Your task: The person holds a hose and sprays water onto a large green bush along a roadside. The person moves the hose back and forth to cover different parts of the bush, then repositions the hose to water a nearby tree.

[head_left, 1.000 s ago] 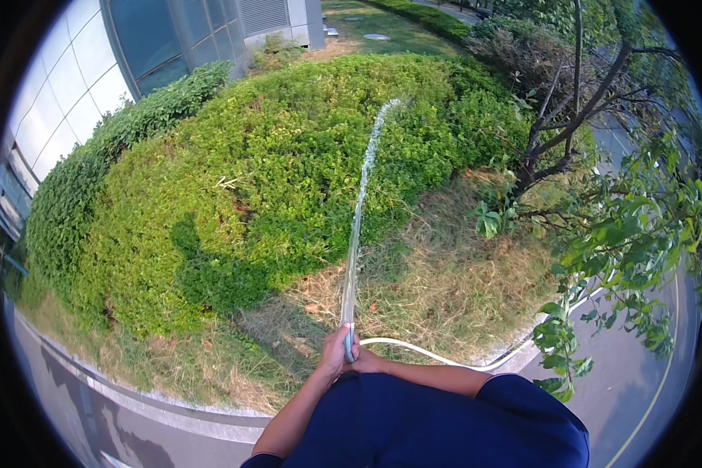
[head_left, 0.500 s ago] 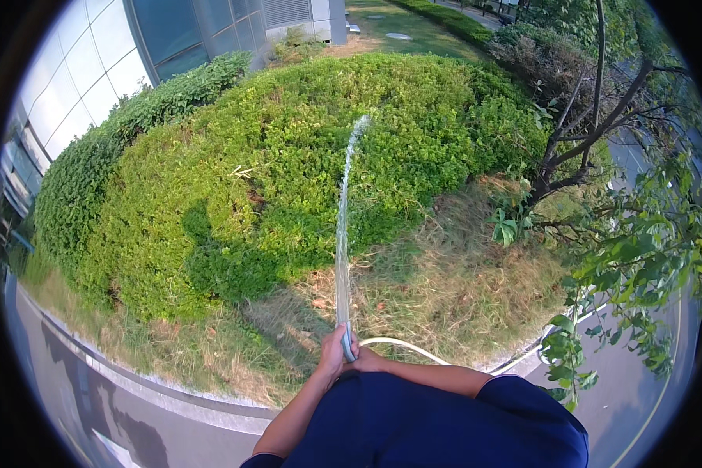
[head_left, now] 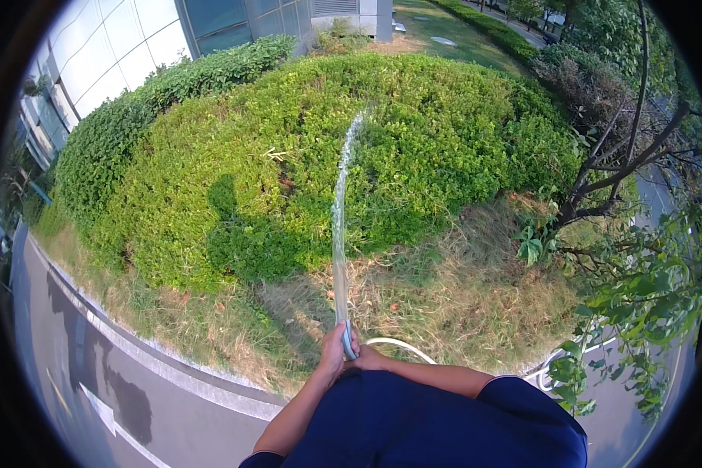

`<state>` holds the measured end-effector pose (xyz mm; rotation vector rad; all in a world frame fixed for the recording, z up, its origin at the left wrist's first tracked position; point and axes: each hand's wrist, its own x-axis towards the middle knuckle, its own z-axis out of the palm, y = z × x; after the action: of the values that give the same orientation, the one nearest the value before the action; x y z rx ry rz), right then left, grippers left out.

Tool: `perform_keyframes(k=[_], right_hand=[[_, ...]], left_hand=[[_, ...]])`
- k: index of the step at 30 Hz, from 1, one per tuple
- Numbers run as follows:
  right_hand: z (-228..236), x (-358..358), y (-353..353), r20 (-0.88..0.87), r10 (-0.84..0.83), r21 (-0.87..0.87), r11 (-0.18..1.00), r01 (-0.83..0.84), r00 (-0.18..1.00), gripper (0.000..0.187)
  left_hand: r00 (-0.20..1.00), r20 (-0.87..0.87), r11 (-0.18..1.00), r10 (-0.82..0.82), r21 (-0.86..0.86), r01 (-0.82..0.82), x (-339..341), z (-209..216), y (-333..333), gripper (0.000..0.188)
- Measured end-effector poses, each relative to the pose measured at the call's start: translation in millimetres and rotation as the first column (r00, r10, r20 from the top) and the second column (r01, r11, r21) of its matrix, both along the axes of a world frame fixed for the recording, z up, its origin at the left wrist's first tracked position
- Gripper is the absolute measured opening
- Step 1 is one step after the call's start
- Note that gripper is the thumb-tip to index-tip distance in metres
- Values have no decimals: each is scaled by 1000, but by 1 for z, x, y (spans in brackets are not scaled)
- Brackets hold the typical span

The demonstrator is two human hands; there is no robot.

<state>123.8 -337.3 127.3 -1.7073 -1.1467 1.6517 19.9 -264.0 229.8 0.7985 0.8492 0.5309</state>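
Note:
My left hand is closed around the pale grey-blue end of a hose, in front of my dark blue shirt. Just below and to the right, my right hand is closed at the lower part of this end, its fingers partly hidden. A clear water jet shoots forward from the hose and breaks into droplets over the green bushes. Behind my right hand, a cream length of hose curves away to the right.
Dry grass lies between me and the bushes. A kerb borders the paved road at left. To the right stand a bare-branched tree and leafy branches. A glass-fronted building rises at the back left.
The surroundings have shifted rightward and slightly turned in the picture. The water jet now reaches a spot farther left on the bushes. Both hands keep their hold on the hose.

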Motion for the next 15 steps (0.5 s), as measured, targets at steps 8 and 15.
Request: perform_keyframes(k=[8, 15], right_hand=[[-8, -16, 15, -25, 94, 12, 995, -94, 995, 63], [-2, -30, 22, 17, 171, 40, 984, -172, 985, 53]], left_hand=[[990, -36, 989, 134, -57, -136, -23, -1, 3, 46], [955, -34, 955, 294, -34, -295, -43, -5, -1, 45]])
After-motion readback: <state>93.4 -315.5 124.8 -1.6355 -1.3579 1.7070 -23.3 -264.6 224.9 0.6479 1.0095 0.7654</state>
